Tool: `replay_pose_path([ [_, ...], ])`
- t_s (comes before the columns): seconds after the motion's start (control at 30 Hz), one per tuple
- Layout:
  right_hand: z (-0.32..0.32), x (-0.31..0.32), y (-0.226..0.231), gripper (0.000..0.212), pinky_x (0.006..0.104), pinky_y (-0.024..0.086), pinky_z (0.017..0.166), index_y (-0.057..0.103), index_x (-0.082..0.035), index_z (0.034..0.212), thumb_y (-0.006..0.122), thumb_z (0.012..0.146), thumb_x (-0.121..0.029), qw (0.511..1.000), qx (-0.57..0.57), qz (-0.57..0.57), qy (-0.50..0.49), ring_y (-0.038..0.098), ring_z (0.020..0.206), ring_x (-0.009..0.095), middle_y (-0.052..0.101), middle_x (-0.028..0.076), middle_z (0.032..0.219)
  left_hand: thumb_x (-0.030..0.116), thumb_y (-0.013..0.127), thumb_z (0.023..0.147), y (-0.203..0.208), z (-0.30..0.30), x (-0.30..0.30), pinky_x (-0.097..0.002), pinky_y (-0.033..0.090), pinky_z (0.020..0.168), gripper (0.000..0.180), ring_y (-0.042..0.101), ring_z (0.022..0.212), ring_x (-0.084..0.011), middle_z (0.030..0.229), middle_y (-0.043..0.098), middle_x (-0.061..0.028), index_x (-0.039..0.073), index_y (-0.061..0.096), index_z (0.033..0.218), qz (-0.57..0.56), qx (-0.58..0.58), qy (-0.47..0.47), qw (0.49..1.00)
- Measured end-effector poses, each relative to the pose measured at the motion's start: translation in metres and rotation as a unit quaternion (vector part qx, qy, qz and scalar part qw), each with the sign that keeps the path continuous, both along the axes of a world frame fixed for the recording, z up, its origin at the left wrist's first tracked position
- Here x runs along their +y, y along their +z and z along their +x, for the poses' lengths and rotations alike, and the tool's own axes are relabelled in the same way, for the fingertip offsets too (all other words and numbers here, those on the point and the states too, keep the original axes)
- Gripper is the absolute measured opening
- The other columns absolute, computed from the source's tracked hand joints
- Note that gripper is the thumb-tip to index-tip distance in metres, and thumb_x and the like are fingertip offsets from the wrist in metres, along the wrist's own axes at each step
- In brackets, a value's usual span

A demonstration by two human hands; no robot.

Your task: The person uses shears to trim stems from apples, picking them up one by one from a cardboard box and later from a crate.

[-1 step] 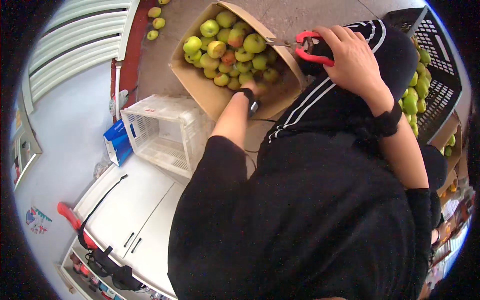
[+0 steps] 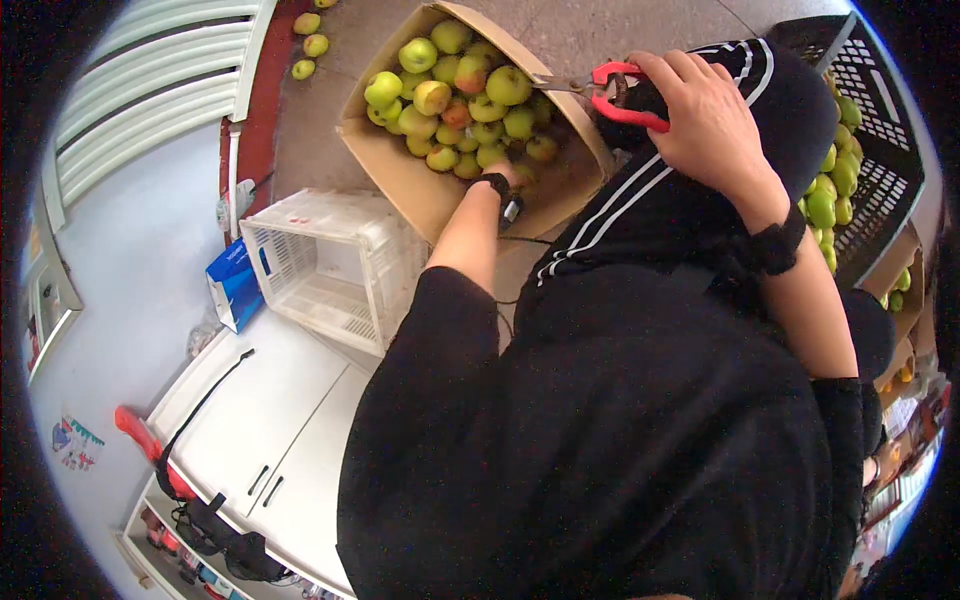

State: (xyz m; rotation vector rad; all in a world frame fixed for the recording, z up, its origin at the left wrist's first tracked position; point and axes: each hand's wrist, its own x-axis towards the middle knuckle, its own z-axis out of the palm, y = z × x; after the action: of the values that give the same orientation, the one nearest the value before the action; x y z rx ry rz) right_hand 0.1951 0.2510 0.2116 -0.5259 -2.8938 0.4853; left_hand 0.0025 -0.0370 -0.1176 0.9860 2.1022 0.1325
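My left hand [image 2: 508,173] reaches down into an open cardboard box [image 2: 410,197] of green and reddish apples [image 2: 487,107]. Its fingers are hidden inside, so what they touch cannot be made out. A dark band and a small device sit at that wrist. My right hand [image 2: 705,115] is closed on red-handled pruning shears [image 2: 630,118], above my right leg. The handles are spread, and the blades point left over the box's right edge.
A white plastic crate [image 2: 375,240] lies on its side left of the box, beside a blue bag [image 2: 236,285] and white cabinet [image 2: 310,400]. A black crate [image 2: 880,130] with green fruit [image 2: 822,205] stands right. Several apples [image 2: 315,45] lie on the floor at upper left.
My left wrist and forearm have shifted slightly to the right and turned a little at the box. The right hand and the shears stay nearly in place.
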Motion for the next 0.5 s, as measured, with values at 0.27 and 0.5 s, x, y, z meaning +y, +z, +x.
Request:
replay_pose_path([
  [0.27,0.005,0.007,-0.012,0.049,0.0391,0.043,0.083,0.053,-0.008,0.113,0.064,0.066,-0.01,1.0,0.004,0.007,-0.01,0.055,0.097,0.03,0.057,0.011,0.098,0.043,0.073,0.067,-0.058,0.031,0.018,-0.0373,0.049,0.084,0.056,0.061,0.097,-0.0317,0.105,0.062,-0.0198,-0.001,0.064,0.1,-0.148,0.05,0.092,0.983],
  [0.5,-0.005,0.0,-0.004,0.051,0.0394,0.043,0.085,0.052,-0.009,0.115,0.064,0.066,-0.01,1.0,-0.01,-0.004,0.004,0.055,0.097,0.03,0.057,0.011,0.1,0.022,0.067,0.072,-0.012,-0.021,-0.043,-0.0403,0.051,0.068,0.036,0.063,0.084,-0.0314,0.089,0.064,-0.0198,-0.006,0.061,0.094,-0.085,0.001,0.356,0.931],
])
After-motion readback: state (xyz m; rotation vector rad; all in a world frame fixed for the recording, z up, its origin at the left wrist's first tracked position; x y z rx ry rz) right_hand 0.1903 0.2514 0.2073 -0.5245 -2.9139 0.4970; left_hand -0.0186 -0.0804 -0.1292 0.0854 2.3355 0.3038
